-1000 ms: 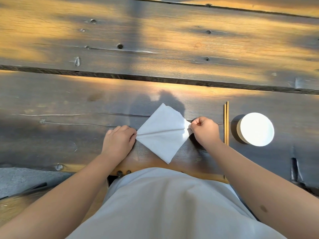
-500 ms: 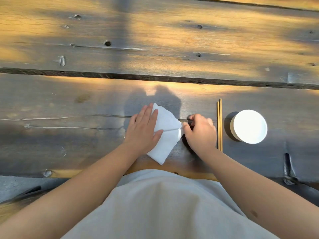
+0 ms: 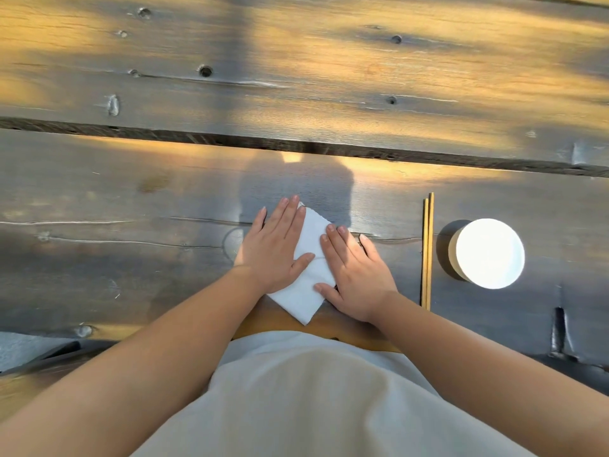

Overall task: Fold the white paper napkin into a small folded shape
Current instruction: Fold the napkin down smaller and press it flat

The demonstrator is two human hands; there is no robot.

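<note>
**Both palms flat on the napkin at the near edge**

Closest to you, your light grey garment (image 3: 296, 400) fills the bottom of the view, with both bare forearms reaching forward over it onto the dark, weathered wooden plank tabletop (image 3: 131, 265).

Just past the tabletop's near edge lies the white paper napkin (image 3: 309, 285), folded into a narrow pointed shape that runs diagonally, its near tip almost at that edge and its far tip angled away and to the left. Your left hand (image 3: 275, 250) rests flat on the napkin's left side, fingers stretched out and pointing away from you, thumb lying across the paper. Your right hand (image 3: 354, 275) lies flat on the napkin's right side, fingers spread, thumb on the paper near its lower part. Neither hand is gripping anything; both are opened out and pressing down, with a strip of white showing between them.

To the right of your right hand, a pair of thin wooden chopsticks (image 3: 427, 252) lies side by side, pointing straight away from the near edge. Just beyond them to the right sits a small round white bowl (image 3: 489, 253), apart from the chopsticks.

Farther out, a dark gap (image 3: 296, 146) between planks crosses the tabletop from left to right, and the far plank carries warm patches of sunlight and several small knot holes.
</note>
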